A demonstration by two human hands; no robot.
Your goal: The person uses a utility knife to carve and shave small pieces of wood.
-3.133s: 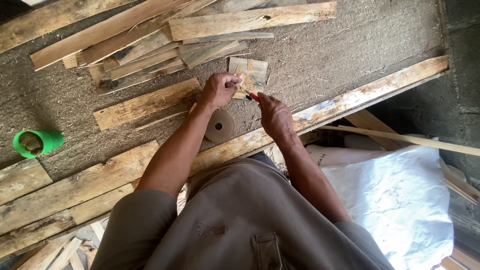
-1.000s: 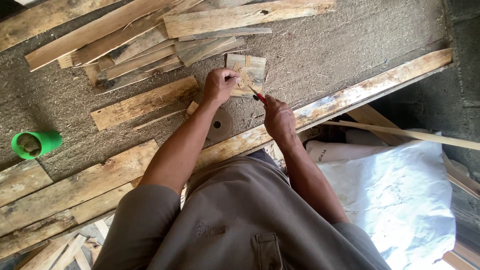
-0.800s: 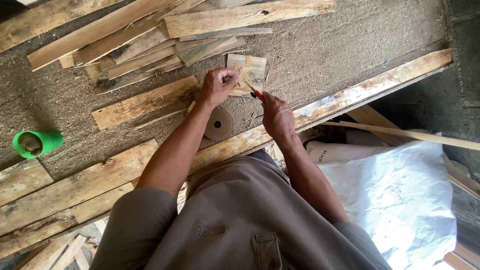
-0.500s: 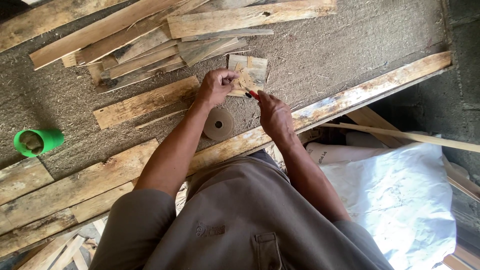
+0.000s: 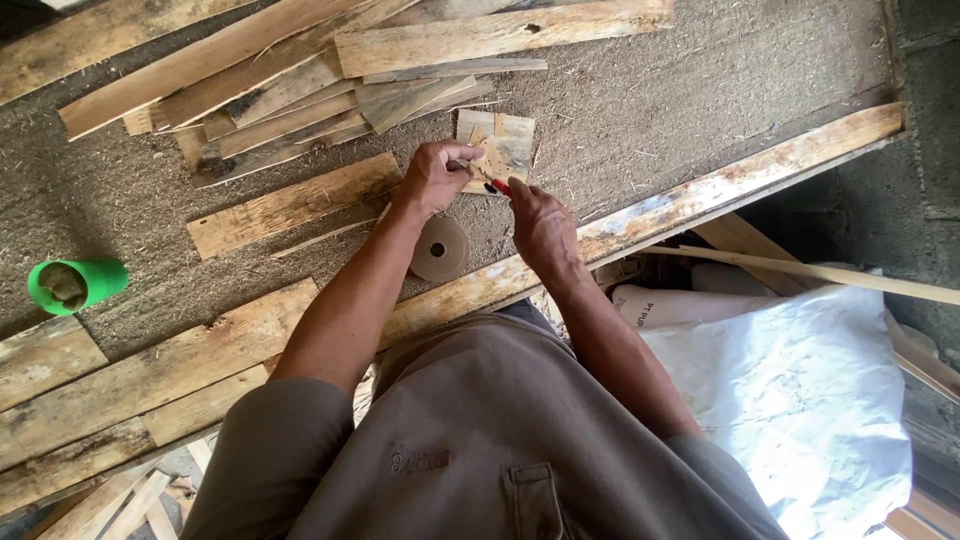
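Gripping small wood piece: left hand clamped; right hand closed on red-handled tool.

work surface: grey, coarse, sawdust-covered. loose planks lie stacked at its far edge; a long plank runs along its near edge. white plastic sheet lies below right, beside a grey concrete wall. daylight illumination.

Bare sawdust surface lay open right of small wood piece. Plank pile blocked far left side. Short board and tape roll crowded near left. Long plank barred near right edge. Green cup stood well apart.
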